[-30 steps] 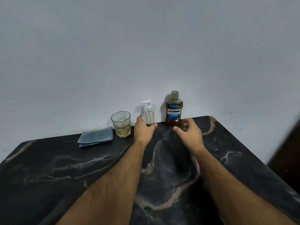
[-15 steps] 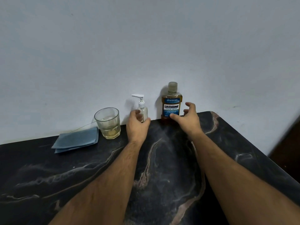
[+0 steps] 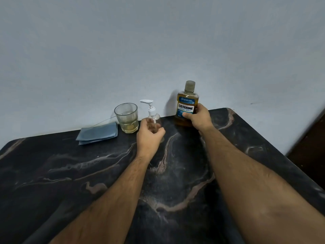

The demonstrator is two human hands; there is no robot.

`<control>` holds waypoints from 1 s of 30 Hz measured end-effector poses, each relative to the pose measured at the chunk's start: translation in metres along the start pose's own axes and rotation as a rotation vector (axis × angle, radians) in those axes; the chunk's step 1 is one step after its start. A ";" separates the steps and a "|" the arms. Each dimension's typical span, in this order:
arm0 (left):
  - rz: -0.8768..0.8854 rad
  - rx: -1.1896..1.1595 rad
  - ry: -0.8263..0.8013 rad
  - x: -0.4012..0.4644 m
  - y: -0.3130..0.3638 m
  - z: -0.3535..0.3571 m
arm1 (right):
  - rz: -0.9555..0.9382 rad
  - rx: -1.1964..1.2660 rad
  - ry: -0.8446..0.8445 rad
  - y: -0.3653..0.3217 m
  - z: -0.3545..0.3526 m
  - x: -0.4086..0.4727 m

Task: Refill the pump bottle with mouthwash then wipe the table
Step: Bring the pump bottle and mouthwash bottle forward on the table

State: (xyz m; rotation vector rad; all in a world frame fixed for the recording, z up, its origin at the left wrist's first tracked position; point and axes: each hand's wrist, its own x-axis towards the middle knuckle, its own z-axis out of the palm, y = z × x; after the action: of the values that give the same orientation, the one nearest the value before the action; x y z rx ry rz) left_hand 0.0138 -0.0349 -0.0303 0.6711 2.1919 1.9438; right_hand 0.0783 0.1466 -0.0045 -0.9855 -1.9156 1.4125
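A small clear pump bottle (image 3: 151,110) with a white pump head stands at the back of the dark marble table (image 3: 70,173). My left hand (image 3: 149,134) is wrapped around its body, hiding most of it. To its right stands the mouthwash bottle (image 3: 187,101), amber liquid, grey cap, blue Listerine label. My right hand (image 3: 197,118) grips its lower part from the right. A folded blue cloth (image 3: 97,133) lies at the back left.
A glass tumbler (image 3: 127,118) with a little yellowish liquid stands between the cloth and the pump bottle. A pale wall runs right behind the objects. The table's right edge slants toward a dark opening (image 3: 309,148).
Both hands reached forward and closed: the left around the pump bottle, the right around the mouthwash bottle. The pump bottle has come a little forward from the wall.
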 end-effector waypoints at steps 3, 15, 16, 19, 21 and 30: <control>-0.021 0.027 -0.010 -0.026 0.016 -0.017 | -0.044 0.007 0.005 -0.006 -0.003 -0.050; -0.060 0.099 -0.094 -0.178 0.053 -0.104 | -0.109 0.002 -0.052 -0.011 -0.044 -0.261; -0.058 0.094 -0.104 -0.188 0.052 -0.109 | -0.115 -0.006 -0.046 -0.009 -0.045 -0.273; -0.062 0.070 -0.129 -0.214 0.049 -0.121 | -0.113 -0.027 -0.028 0.001 -0.048 -0.300; -0.065 0.077 -0.137 -0.228 0.046 -0.128 | -0.118 -0.036 -0.024 0.006 -0.050 -0.315; -0.076 0.138 -0.161 -0.257 0.027 -0.151 | -0.141 -0.037 0.010 0.025 -0.049 -0.347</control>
State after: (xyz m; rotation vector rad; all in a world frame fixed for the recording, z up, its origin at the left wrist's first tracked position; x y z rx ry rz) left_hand 0.1911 -0.2756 -0.0284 0.7254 2.2318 1.6534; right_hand 0.3217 -0.1063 -0.0182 -0.8544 -1.9696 1.2942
